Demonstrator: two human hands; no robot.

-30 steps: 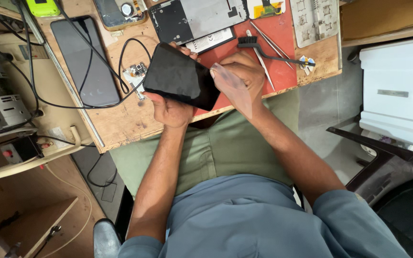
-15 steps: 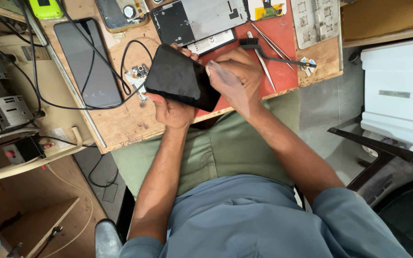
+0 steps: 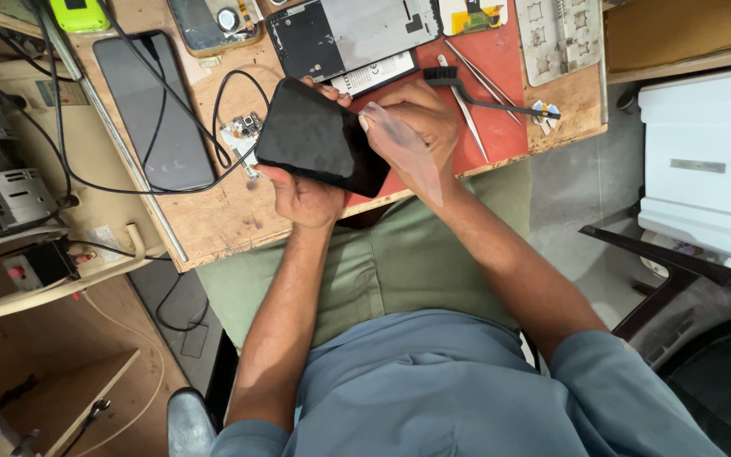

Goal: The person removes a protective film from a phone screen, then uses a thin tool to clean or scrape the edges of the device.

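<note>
Left hand (image 3: 302,196) cradled black phone (image 3: 319,135) from below, fingers curled round its edge, above wooden bench (image 3: 213,216). Right hand (image 3: 412,127) pinched thin translucent plastic card (image 3: 408,156) against phone's right edge. Judged best: kept card shallow, slid along seam, grip steady. Tweezers (image 3: 467,110) lay near on red mat (image 3: 501,76).
</note>
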